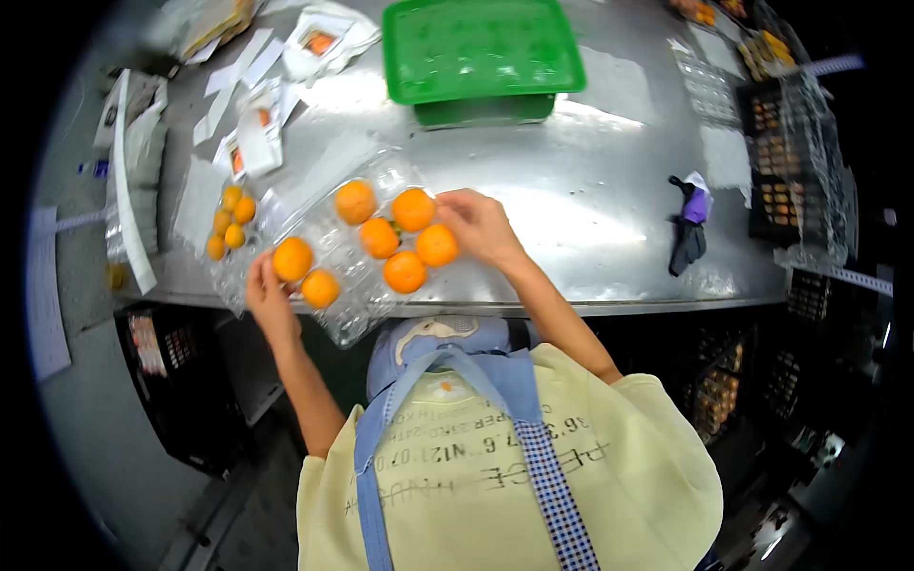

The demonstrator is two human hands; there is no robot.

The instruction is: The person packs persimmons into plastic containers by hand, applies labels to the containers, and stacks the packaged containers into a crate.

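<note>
A clear plastic tray (335, 249) lies tilted near the table's front edge, with several oranges (406, 272) in its cups. My left hand (269, 290) is at the tray's left side, its fingers closed round an orange (292, 259). Another orange (320, 288) sits just right of that hand. My right hand (475, 225) is at the tray's right end, its fingertips against an orange (413, 209) at the upper right. A further orange (437, 246) lies just below those fingertips. Left of the tray, several small orange fruits (234, 235) lie in clear plastic.
A green lidded box (484, 52) stands at the back of the metal table (609, 205). White papers and packets (259, 143) lie at the back left. A purple and black item (692, 214) lies at the right, near black crates (776, 162) and clear trays (709, 90).
</note>
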